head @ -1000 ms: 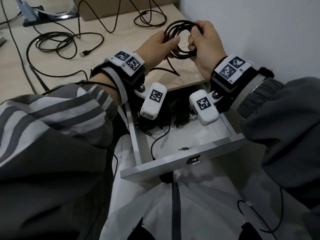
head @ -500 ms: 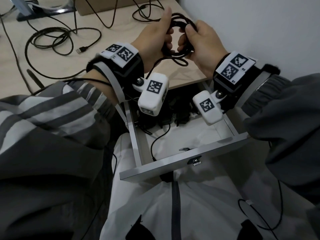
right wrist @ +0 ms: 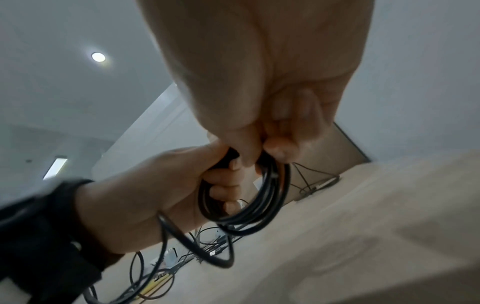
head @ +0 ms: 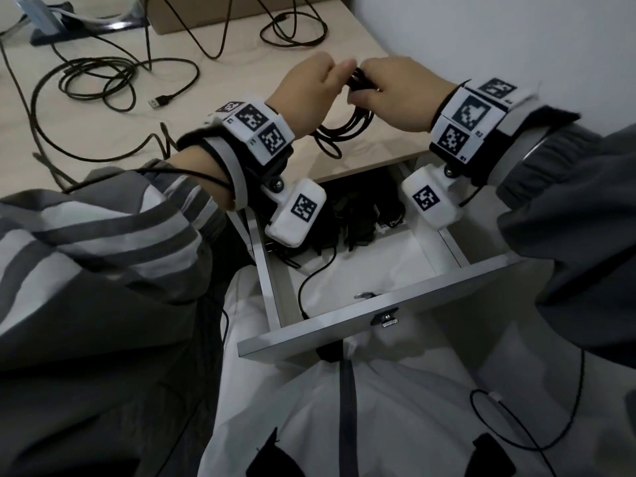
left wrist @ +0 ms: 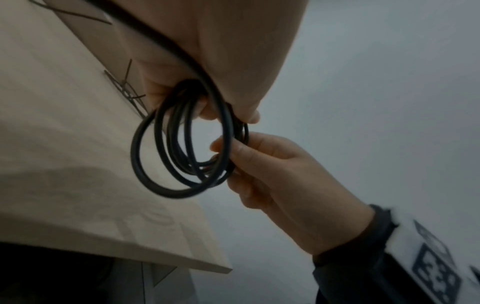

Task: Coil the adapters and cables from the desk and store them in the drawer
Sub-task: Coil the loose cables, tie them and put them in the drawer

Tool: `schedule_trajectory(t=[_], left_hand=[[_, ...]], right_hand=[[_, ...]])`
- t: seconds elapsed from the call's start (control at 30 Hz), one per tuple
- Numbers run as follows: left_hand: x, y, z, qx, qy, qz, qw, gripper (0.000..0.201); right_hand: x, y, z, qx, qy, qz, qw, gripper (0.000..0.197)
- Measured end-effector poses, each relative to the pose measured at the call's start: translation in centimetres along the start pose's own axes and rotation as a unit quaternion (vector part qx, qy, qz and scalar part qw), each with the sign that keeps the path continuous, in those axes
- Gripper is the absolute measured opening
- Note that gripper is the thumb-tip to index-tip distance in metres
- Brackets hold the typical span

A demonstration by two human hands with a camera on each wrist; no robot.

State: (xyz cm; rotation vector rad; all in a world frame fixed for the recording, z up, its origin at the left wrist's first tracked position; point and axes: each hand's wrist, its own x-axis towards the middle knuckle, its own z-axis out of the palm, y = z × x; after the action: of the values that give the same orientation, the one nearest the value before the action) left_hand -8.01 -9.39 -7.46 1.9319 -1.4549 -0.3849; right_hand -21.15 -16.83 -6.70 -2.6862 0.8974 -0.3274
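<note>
A black cable coil [head: 347, 127] [left wrist: 182, 144] [right wrist: 249, 207] hangs over the desk's near right corner, held between both hands. My left hand [head: 309, 94] [right wrist: 187, 185] grips the top of the loops, fingers curled through them. My right hand [head: 392, 94] [left wrist: 265, 160] pinches the same bundle from the other side. The open white drawer [head: 378, 315] sits below the hands, with dark coiled cables and adapters [head: 358, 218] at its back and one thin black lead [head: 306, 287] trailing forward.
Loose black cables [head: 103, 84] lie spread over the wooden desk [head: 103, 125] to the left, one ending in a USB plug [head: 160, 100]. Another small coil [head: 292, 32] lies near a cardboard box [head: 213, 8] at the back. A white wall stands to the right.
Both hands have lowered and turned knuckles-up, bringing the coil down from an upright ring to hang beneath them. The trailing end has been drawn into the loops.
</note>
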Motion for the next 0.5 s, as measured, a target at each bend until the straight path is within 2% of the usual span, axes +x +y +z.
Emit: schedule_trajectory(t=[0.07,0.17,0.33,0.4,0.5], left_hand=[[-0.3,-0.3,0.2,-0.017,-0.004,0.007,1.0,0.029],[-0.9,-0.8,0.5,-0.062,-0.014,0.009,0.998,0.014],[-1.6,-1.6,0.8,-0.182,-0.03,-0.065,0.981,0.008],[-1.6,-1.7,0.6,-0.215,-0.05,-0.085,0.972,0.008],[-1.8,-1.5,0.3,-0.28,-0.084,-0.093,0.952,0.008]], right_hand=[[-0.2,0.1,0.4,0.052,0.008,0.015,0.998,0.027],[-0.4,0.4,1.4,0.095,0.06,0.035,0.993,0.024],[-0.5,0.6,3.1,0.226,0.155,0.101,0.956,0.011],[-0.7,0.4,3.7,0.294,0.184,0.118,0.931,0.011],[-0.5,-0.2,3.8,0.421,0.2,0.134,0.874,0.012]])
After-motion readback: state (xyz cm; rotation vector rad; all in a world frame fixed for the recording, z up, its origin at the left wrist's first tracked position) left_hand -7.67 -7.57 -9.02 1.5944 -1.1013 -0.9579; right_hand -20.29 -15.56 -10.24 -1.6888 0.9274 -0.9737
